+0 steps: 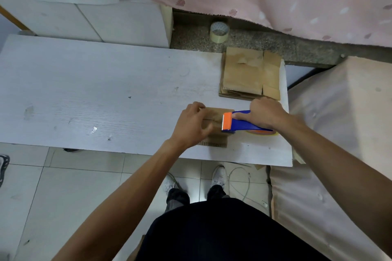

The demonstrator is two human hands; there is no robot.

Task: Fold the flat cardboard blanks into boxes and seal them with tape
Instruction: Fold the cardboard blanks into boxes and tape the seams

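At the white bench's (106, 91) front-right corner, over floor tiles (63, 186), your left hand (192, 125) grips the cardboard box (214, 117), your right hand (266, 113) the tape dispenser (244, 124).

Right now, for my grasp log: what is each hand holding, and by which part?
Right hand grips the tape dispenser by its blue handle; left hand holds the cardboard box at its left end.
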